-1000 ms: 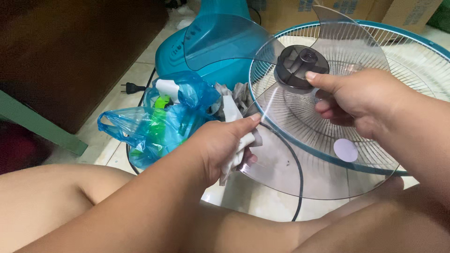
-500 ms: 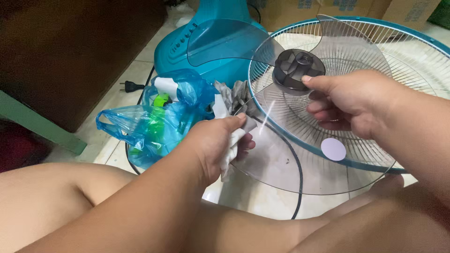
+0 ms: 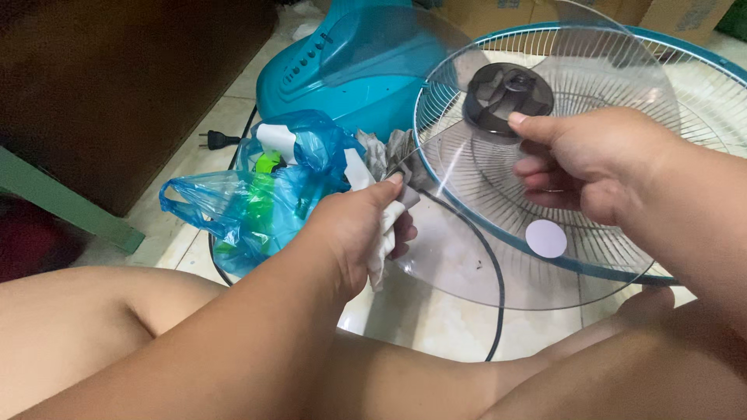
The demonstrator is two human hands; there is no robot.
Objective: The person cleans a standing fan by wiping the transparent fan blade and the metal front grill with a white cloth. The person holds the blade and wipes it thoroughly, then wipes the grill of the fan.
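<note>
- Since a moment ago, the clear fan blade (image 3: 498, 233) has tilted up and swung a little to the right, and my left hand (image 3: 354, 225) has followed its rim leftward.
- I see my left fingers (image 3: 397, 225) closed tight on a white cloth (image 3: 381, 245), pinching it over the blade's near left edge.
- My right hand (image 3: 591, 163) grips the blade near its dark hub (image 3: 506, 93); thumb on top, fingers curled beneath the plastic.
- Beyond my right fingertips lies the teal-rimmed wire fan guard (image 3: 700, 85), close under the blade; little room there.
- Left of my left knuckles sits a blue plastic bag (image 3: 249, 202) with green and white items inside.
- Behind it rests the teal fan body (image 3: 350, 70); a black cord (image 3: 486, 257) runs beneath the blade.
</note>
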